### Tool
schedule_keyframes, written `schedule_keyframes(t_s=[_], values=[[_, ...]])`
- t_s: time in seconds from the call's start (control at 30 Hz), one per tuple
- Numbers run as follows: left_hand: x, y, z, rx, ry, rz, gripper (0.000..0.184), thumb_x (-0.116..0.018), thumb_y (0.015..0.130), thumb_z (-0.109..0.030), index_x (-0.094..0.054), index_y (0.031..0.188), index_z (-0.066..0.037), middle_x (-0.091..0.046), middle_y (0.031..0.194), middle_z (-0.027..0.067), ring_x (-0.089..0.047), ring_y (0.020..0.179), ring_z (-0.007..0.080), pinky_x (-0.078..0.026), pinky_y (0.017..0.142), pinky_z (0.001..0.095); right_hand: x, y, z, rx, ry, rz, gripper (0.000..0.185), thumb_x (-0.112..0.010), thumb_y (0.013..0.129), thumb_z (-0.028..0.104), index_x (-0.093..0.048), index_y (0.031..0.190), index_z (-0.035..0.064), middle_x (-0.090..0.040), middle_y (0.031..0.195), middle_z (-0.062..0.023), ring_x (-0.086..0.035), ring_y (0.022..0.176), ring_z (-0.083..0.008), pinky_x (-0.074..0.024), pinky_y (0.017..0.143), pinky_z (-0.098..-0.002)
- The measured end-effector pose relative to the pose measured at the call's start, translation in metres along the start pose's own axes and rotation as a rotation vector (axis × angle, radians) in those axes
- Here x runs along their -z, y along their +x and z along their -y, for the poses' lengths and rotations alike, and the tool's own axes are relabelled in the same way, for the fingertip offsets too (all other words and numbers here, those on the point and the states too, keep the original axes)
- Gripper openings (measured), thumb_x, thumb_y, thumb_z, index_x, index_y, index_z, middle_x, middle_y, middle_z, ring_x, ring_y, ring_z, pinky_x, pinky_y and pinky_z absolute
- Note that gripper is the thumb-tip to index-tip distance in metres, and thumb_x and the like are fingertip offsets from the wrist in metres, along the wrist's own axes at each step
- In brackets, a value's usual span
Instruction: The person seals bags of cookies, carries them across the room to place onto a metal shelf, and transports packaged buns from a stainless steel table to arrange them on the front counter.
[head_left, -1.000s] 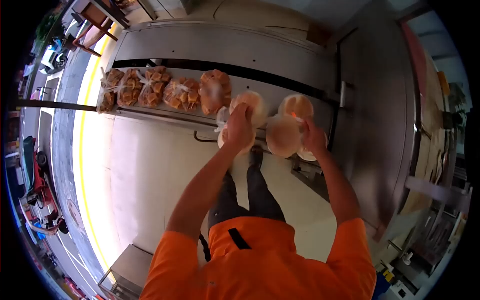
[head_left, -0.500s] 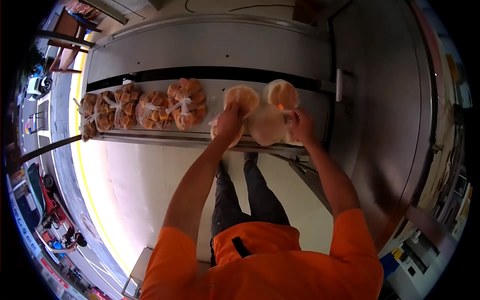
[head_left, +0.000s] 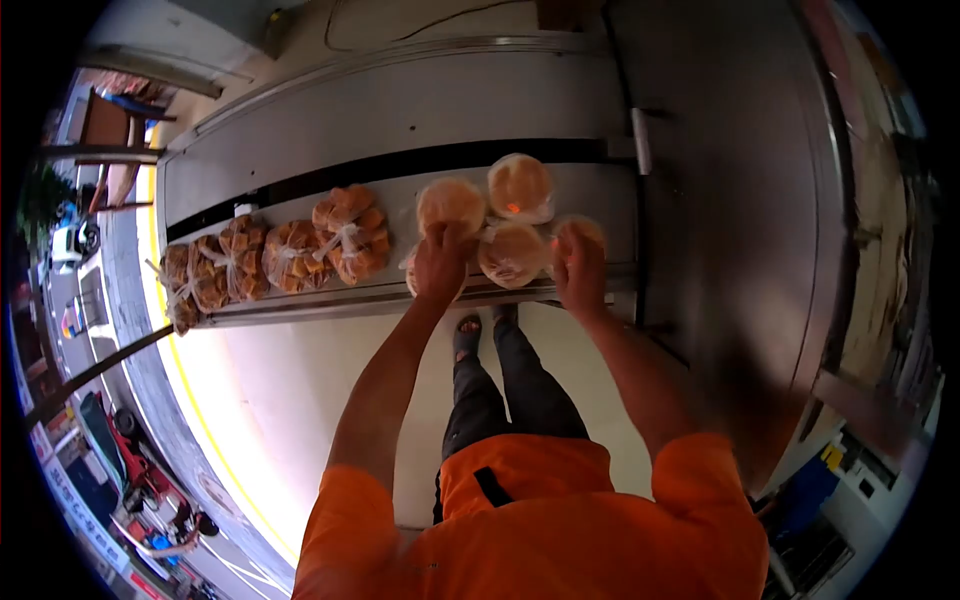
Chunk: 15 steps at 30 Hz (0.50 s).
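Observation:
My left hand (head_left: 445, 265) is closed, its fingers pressed on the near side of a round pale bread in a clear plastic bag (head_left: 448, 203). A second bagged bread (head_left: 412, 275) shows partly behind that hand. My right hand (head_left: 580, 268) is closed on the bagged round bread at the front right (head_left: 592, 232) and covers much of it. Between my hands lies another bagged round bread (head_left: 513, 256), with one more (head_left: 521, 186) behind it. Exactly how the fingertips grip the plastic is hard to see.
Several tied clear bags of brown bread pieces (head_left: 350, 240) stand in a row at the left of the metal counter (head_left: 400, 115). A dark slot runs along the counter behind the bags. A large metal panel with a handle (head_left: 641, 140) is at the right.
The view has shifted, so the counter sits tilted. My right hand has moved from the right bag's edge to over its top. My left hand stays by the same bagged bread.

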<state>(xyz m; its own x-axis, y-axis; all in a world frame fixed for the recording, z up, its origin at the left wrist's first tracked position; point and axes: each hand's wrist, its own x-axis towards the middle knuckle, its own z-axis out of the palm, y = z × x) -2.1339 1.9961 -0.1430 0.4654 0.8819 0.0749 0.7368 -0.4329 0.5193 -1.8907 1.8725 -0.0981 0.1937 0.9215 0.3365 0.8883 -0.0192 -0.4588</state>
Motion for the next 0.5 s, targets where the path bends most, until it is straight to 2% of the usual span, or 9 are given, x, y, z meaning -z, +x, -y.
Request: schedule_keyframes(t_s=[0.03,0.1,0.13,0.2,0.3,0.4,0.43,0.47,0.5], values=[[0.003,-0.001,0.002,-0.027,-0.011,0.002,0.038,-0.066,0.089,-0.018,-0.054,0.125,-0.013,-0.055,0.122,0.0172,-0.062,0.101,0.0415,-0.053,0.074,0.0511,0.012,-0.006,0.013,-0.019,-0.024,-0.083,0.053,-0.063,0.094,0.014,-0.045,0.141,0.0018,-0.063,0.099,-0.0180,-0.061,0.088,-0.0382,-0.0505,0.079,-0.0429],[-0.001,-0.016,0.002,-0.031,0.159,-0.053,0.049,-0.065,0.089,-0.020,-0.049,0.136,-0.013,-0.052,0.135,0.0186,-0.058,0.111,0.0393,-0.045,0.093,0.0507,0.028,-0.045,0.028,-0.168,0.094,-0.050,0.051,-0.063,0.094,0.013,-0.045,0.141,0.0018,-0.063,0.100,-0.0178,-0.062,0.088,-0.0375,-0.0510,0.078,-0.0429],[0.012,-0.030,-0.010,0.052,0.105,-0.105,0.053,-0.065,0.088,-0.020,-0.049,0.138,-0.010,-0.047,0.142,0.0215,-0.048,0.126,0.0401,-0.035,0.105,0.0520,0.034,-0.071,0.041,-0.304,0.247,-0.006,0.050,-0.062,0.095,0.012,-0.046,0.141,0.0018,-0.063,0.102,-0.0175,-0.063,0.088,-0.0367,-0.0515,0.077,-0.0428],[0.014,-0.058,-0.013,0.049,0.076,-0.166,0.056,-0.066,0.089,-0.022,-0.047,0.140,-0.008,-0.045,0.144,0.0232,-0.042,0.131,0.0413,-0.031,0.108,0.0532,0.059,-0.132,0.058,-0.358,0.205,0.106,0.048,-0.060,0.097,0.013,-0.045,0.141,0.0017,-0.064,0.098,-0.0153,-0.066,0.085,-0.0331,-0.0528,0.073,-0.0420],[0.027,-0.116,-0.015,0.006,-0.071,-0.228,0.065,-0.067,0.094,-0.027,-0.040,0.146,0.000,-0.038,0.151,0.0249,-0.033,0.142,0.0417,-0.024,0.114,0.0536,0.095,-0.244,0.095,-0.613,0.215,0.206,0.048,-0.060,0.097,0.014,-0.046,0.142,0.0030,-0.066,0.092,-0.0121,-0.068,0.077,-0.0305,-0.0540,0.068,-0.0411],[-0.006,-0.204,0.015,0.009,0.068,-0.182,0.068,-0.067,0.095,-0.024,-0.035,0.150,0.002,-0.038,0.153,0.0222,-0.030,0.145,0.0394,-0.021,0.117,0.0527,0.131,-0.343,0.138,-0.904,0.227,0.225,0.047,-0.059,0.097,0.015,-0.047,0.141,0.0051,-0.069,0.093,-0.0137,-0.069,0.079,-0.0324,-0.0551,0.070,-0.0420],[-0.011,-0.229,0.014,0.111,-0.196,-0.135,0.068,-0.068,0.095,-0.022,-0.036,0.150,0.001,-0.038,0.153,0.0211,-0.031,0.144,0.0387,-0.022,0.116,0.0530,0.146,-0.374,0.154,-0.989,0.217,0.200,0.046,-0.059,0.097,0.016,-0.048,0.140,0.0050,-0.070,0.094,-0.0149,-0.069,0.081,-0.0332,-0.0553,0.072,-0.0429],[0.000,-0.248,0.009,0.031,0.009,-0.076,0.067,-0.068,0.095,-0.021,-0.037,0.149,0.001,-0.039,0.152,0.0202,-0.033,0.143,0.0384,-0.024,0.115,0.0528,0.162,-0.401,0.170,-1.071,0.167,0.099,0.046,-0.059,0.097,0.016,-0.048,0.140,0.0050,-0.070,0.094,-0.0149,-0.069,0.081,-0.0332,-0.0553,0.072,-0.0429],[-0.006,-0.269,0.021,-0.073,0.030,-0.068,0.064,-0.067,0.095,-0.021,-0.038,0.147,0.001,-0.041,0.150,0.0213,-0.035,0.140,0.0401,-0.026,0.113,0.0543,0.174,-0.421,0.184,-1.188,0.163,0.122,0.045,-0.059,0.096,0.016,-0.049,0.138,0.0046,-0.071,0.094,-0.0159,-0.069,0.083,-0.0345,-0.0552,0.074,-0.0438]])
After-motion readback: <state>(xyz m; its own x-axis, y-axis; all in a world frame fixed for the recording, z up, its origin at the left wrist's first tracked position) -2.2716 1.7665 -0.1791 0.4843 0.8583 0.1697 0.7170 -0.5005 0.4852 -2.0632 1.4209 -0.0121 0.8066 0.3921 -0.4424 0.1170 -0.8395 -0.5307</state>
